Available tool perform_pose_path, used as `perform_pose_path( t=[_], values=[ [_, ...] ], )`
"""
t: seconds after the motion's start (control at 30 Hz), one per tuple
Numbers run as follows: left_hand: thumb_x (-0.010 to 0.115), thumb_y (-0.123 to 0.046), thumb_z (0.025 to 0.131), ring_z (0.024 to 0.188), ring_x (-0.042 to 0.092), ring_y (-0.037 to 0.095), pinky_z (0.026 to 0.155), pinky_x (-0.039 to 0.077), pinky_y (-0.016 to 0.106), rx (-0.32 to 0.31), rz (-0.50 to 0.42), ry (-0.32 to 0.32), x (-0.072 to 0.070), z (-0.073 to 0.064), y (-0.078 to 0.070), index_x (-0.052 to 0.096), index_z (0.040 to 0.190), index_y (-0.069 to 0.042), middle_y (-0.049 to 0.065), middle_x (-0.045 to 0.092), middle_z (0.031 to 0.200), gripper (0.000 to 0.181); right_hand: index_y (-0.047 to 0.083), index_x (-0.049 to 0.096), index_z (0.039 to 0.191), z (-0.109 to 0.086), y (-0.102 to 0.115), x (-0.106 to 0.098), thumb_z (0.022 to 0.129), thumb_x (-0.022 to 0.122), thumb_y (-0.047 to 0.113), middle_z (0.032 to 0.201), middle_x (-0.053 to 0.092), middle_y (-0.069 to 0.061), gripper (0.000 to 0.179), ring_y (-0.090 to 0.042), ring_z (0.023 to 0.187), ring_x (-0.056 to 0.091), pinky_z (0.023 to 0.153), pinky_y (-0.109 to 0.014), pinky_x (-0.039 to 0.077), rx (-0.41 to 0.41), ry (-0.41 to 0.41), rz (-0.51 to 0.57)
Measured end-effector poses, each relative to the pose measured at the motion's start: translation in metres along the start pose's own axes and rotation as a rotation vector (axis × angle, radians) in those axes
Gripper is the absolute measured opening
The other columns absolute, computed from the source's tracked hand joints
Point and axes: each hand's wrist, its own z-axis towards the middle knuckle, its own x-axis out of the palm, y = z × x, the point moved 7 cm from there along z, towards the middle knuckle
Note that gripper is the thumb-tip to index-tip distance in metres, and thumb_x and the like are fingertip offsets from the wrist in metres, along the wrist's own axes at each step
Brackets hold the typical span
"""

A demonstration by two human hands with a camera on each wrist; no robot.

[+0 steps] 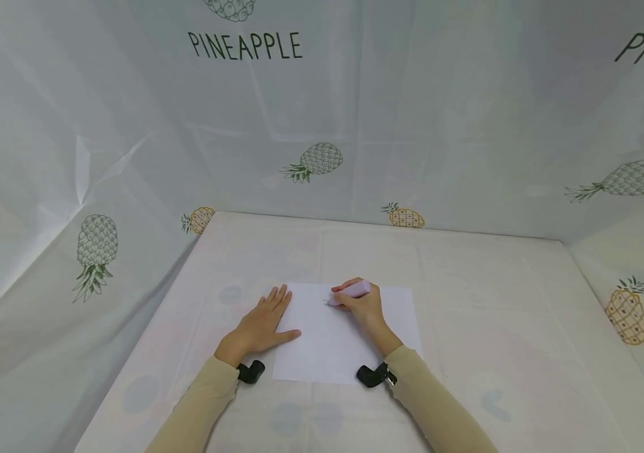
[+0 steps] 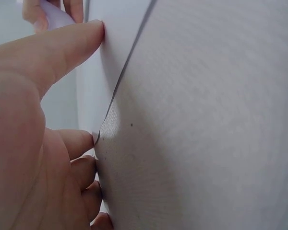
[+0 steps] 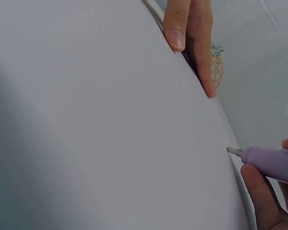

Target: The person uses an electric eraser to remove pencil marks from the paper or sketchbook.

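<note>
A white sheet of paper point(image 1: 322, 352) lies on the table in front of the person. My left hand point(image 1: 260, 324) rests flat across its left edge, fingers spread and thumb on the sheet. My right hand point(image 1: 368, 309) grips a thick lilac pen-shaped tool point(image 1: 357, 289) like a pen, over the upper middle of the sheet. In the right wrist view the tool point(image 3: 273, 164) has a narrow grey tip, which is right at the paper. Its exact kind I cannot tell. A few fine dark marks show on the sheet point(image 3: 110, 120).
A pale cloth with faint round spots covers the table point(image 1: 497, 314). Sheeting printed with pineapples point(image 1: 322, 158) hangs behind and at both sides. Each wrist carries a black camera mount, the left one point(image 1: 251, 372) beside the sheet and the right one point(image 1: 371, 376) over its lower edge.
</note>
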Motion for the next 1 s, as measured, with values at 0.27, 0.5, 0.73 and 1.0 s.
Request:
perform_pose_path(
  t=[0.27,0.5,0.73,1.0],
  values=[
    [0.059,-0.057,0.095,0.151,0.007,0.035,0.120,0.014,0.053,-0.009,0.005,0.006,0.000,0.000,0.000,0.018,0.157,0.002,0.018,0.009,0.165,0.095,-0.013,0.066,0.101,-0.003,0.011,0.002,0.071,0.081,-0.015,0.090,0.072,-0.024,0.034,-0.013,0.079,0.069,0.067,-0.024,0.058,-0.070,0.035,-0.088],
    [0.059,-0.056,0.095,0.151,0.007,0.036,0.119,0.014,0.053,-0.005,-0.013,0.005,-0.001,-0.001,-0.001,0.019,0.157,0.002,0.018,0.009,0.165,0.094,-0.016,0.060,0.106,-0.013,0.037,0.009,0.072,0.080,-0.016,0.093,0.069,-0.032,0.039,-0.015,0.080,0.068,0.066,-0.021,0.055,-0.168,0.076,-0.180],
    [0.060,-0.056,0.095,0.151,0.007,0.037,0.119,0.014,0.054,-0.002,-0.007,0.003,-0.001,-0.001,-0.001,0.019,0.157,0.002,0.019,0.009,0.164,0.094,-0.013,0.064,0.089,-0.018,0.049,0.010,0.069,0.083,-0.013,0.089,0.066,-0.020,0.028,-0.016,0.081,0.056,0.072,-0.025,0.050,-0.170,0.008,-0.295],
    [0.059,-0.056,0.095,0.151,0.006,0.037,0.119,0.014,0.054,-0.002,-0.007,0.004,-0.001,-0.001,-0.002,0.018,0.157,0.002,0.019,0.009,0.164,0.095,-0.014,0.063,0.086,-0.019,0.051,0.016,0.067,0.081,-0.015,0.086,0.064,-0.021,0.026,-0.016,0.077,0.053,0.067,-0.024,0.047,-0.160,0.020,-0.311]
  ],
)
